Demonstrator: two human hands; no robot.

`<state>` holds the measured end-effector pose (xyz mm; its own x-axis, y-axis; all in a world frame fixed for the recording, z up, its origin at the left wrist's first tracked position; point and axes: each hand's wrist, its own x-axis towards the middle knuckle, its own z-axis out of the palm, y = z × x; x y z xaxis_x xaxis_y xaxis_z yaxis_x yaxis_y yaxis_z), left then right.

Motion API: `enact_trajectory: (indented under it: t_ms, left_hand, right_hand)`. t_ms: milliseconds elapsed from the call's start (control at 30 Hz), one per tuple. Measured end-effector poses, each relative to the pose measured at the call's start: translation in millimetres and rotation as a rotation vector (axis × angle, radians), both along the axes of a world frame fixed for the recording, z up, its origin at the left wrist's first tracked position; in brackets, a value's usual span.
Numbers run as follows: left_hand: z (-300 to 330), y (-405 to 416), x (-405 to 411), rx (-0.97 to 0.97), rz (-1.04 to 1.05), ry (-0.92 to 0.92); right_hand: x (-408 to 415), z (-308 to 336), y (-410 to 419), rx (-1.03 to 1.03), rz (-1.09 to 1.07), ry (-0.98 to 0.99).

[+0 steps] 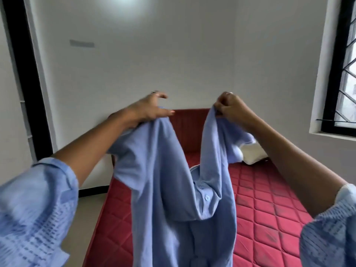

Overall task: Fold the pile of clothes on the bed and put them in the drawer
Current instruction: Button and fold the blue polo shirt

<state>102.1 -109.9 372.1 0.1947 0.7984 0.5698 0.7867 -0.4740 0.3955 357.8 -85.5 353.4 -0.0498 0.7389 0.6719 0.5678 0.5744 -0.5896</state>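
Observation:
A light blue buttoned shirt (pixel 169 189) hangs in the air in front of me, over the red quilted mattress (pixel 269 209). My left hand (pixel 150 108) grips one shoulder of the shirt between thumb and fingers. My right hand (pixel 231 108) holds the other shoulder in a closed fist. The collar and button placket sag between the two hands, and the shirt's lower part runs out of the bottom of the view. No pile of clothes and no drawer are in view.
A white pillow (pixel 252 153) lies at the head of the bed by the red headboard (pixel 190 124). A barred window (pixel 344 74) is on the right wall, a dark door frame (pixel 25 74) on the left, with bare floor (pixel 86 218) beside the bed.

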Motion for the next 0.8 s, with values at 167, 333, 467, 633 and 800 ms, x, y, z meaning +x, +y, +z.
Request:
enact_trajectory:
  t_ms: [167,333,467,633,800]
  left_hand:
    - [-5.7,-2.8,55.3,-0.277,-0.170,0.079]
    - [-11.8,1.3,59.7,-0.330,0.019,-0.004]
    - [-27.6,10.8,50.1,-0.323,0.049,-0.331]
    - [-37.4,17.7,55.2,-0.454,0.080,-0.661]
    - [-29.1,11.2,58.0,-0.404,0.061,-0.771]
  right_hand:
    - [-48.3,3.9,-20.0,-0.049,0.347,0.039]
    - [-60.1,-14.0,-33.3,0.053,0.099,0.062]
    - [-79.4,-41.8,-63.7,0.002,0.057,0.223]
    - [-121.6,-81.3,-75.7,-0.182,0.071,-0.139]
    - [-128.9,-93.7,-45.3,-0.151,-0.104,0.047]
